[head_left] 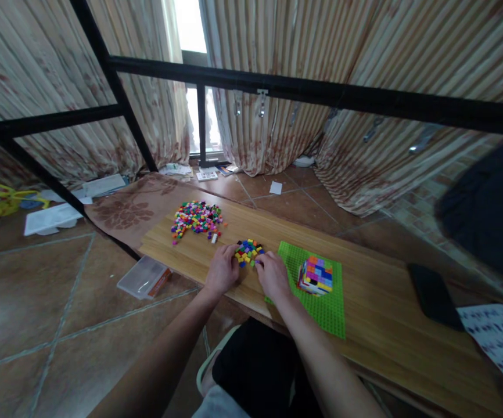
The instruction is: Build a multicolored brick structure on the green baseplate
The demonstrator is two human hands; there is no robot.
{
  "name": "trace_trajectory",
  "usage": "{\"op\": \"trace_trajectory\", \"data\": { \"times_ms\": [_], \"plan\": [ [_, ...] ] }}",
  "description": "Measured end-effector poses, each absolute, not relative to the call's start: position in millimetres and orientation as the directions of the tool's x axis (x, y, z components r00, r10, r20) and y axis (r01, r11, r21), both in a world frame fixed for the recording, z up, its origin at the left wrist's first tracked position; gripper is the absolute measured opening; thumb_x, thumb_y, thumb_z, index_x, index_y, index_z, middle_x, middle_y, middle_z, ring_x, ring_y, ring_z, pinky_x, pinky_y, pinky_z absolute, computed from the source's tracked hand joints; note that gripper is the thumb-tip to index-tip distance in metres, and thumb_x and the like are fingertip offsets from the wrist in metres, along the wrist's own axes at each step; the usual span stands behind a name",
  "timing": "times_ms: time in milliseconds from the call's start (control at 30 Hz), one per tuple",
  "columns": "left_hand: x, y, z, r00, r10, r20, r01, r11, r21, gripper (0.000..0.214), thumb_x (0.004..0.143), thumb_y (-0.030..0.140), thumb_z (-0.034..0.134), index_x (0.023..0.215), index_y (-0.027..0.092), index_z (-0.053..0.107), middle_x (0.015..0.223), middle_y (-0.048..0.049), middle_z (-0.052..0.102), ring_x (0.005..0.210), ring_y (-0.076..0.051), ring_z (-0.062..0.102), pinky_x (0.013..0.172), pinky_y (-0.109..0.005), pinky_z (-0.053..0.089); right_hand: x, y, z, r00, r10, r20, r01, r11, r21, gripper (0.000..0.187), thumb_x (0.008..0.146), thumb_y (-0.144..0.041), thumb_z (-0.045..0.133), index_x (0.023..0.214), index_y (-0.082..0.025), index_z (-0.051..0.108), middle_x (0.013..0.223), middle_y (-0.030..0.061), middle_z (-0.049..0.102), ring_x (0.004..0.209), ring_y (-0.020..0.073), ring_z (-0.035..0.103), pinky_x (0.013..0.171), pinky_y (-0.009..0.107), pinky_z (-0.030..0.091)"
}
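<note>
A small pile of toy bricks [248, 251], mostly blue, yellow and black, lies on the wooden table between my hands. At its left edge is my left hand [222, 270], fingers curled inward against the bricks; what they hold, if anything, is hidden. My right hand [274, 275] reaches the pile's right edge with thumb and fingers closed, a tiny purple toy brick [258, 261] showing at the tips. Beside that hand, a green baseplate [334, 319] carries a multicoloured brick block [316, 275].
A larger heap of mixed bricks [197, 217] covers the table's [382, 302] far left part. A dark phone-like slab [434, 296] and a written sheet [498, 337] are at the right. A clear plastic box [140, 277] sits below the left edge. Black metal bars [277, 81] cross behind.
</note>
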State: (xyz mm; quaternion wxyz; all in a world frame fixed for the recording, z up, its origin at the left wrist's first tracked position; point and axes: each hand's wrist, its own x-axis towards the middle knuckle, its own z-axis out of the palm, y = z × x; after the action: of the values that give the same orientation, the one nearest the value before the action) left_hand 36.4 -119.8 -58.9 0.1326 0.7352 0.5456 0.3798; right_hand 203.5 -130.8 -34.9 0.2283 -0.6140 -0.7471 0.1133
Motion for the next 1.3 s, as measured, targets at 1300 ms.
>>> {"op": "trace_trajectory", "data": {
  "times_ms": [1300],
  "plan": [
    [36,-116,-57,0.108,0.903,0.415,0.725,-0.357,0.589,0.034,0.083,0.014,0.045,0.113,0.018,0.061,0.109,-0.0101,0.065,0.107,-0.025,0.059,0.097,-0.042,0.050,357,-180,0,0.483,0.860,0.167,0.351,-0.015,-0.936,0.037,0.070,-0.049,0.071,0.090,-0.018,0.074,0.086,0.0084,0.076,0.079,0.0210,0.069,0.078,0.037,0.054]
  ]
}}
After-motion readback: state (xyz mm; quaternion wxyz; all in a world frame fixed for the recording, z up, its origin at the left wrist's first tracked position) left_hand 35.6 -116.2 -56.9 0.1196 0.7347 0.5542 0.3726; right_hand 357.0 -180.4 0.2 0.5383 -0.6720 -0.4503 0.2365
